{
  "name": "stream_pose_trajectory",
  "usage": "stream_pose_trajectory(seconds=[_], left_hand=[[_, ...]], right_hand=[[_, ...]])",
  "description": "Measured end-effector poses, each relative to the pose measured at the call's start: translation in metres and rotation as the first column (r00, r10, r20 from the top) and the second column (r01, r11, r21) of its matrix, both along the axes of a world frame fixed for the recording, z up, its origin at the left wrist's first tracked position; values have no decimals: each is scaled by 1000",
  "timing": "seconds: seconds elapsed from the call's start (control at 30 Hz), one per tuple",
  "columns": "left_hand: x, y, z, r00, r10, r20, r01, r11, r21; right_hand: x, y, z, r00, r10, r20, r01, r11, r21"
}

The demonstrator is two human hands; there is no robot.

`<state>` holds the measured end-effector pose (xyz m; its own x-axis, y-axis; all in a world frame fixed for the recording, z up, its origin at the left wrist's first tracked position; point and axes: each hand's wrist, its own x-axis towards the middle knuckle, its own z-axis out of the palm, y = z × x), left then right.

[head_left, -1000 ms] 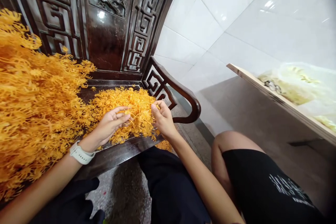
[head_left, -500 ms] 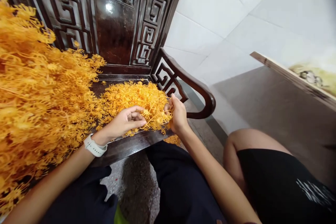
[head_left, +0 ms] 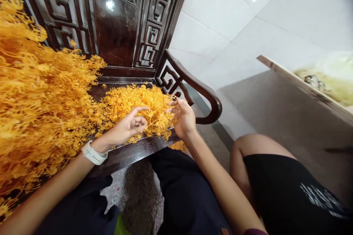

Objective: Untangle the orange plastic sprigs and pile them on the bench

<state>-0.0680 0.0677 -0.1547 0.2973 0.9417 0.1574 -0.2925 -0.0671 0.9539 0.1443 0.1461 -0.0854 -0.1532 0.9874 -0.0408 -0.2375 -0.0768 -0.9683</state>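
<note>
A mound of orange plastic sprigs (head_left: 132,99) with thin, star-shaped tips lies on the dark wooden bench seat (head_left: 138,153). My left hand (head_left: 131,125), with a white watch (head_left: 94,153) on its wrist, is at the mound's front edge; thumb and fingertips pinch the thin stem of an orange sprig (head_left: 151,123). Opposite it, at the mound's right side, is my right hand (head_left: 184,117). Its fingers are loosely curved and apart, close against the orange tips. Some of its fingertips are partly hidden by the sprigs.
A much taller heap of orange sprigs (head_left: 41,99) fills the left. The bench has a carved back (head_left: 116,33) and a curved armrest (head_left: 204,95). At right are another person's knee (head_left: 256,147) and a wooden board (head_left: 298,77). More orange pieces (head_left: 178,146) lie below the seat.
The whole view has shifted slightly, so things appear further left. My right hand's fingers have loosened and spread at the sprigs. The left hand keeps its pinch, a little farther from the right hand.
</note>
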Motion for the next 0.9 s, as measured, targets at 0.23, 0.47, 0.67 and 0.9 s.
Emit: stream_pose_trajectory(seconds=[0.23,0.47,0.67,0.9], left_hand=[[-2,0,0,987,-58,-153,74,992,101],[-2,-1,-6,988,-15,-155,30,995,96],[-6,-3,-9,928,-128,-349,143,990,18],[-2,-5,-3,920,-137,-367,151,989,9]], right_hand=[[4,-4,12,997,32,-72,-34,999,-15],[5,-6,19,994,21,-107,-20,1000,14],[4,-13,24,994,78,-76,-64,982,177],[5,-21,34,997,73,36,-81,949,305]])
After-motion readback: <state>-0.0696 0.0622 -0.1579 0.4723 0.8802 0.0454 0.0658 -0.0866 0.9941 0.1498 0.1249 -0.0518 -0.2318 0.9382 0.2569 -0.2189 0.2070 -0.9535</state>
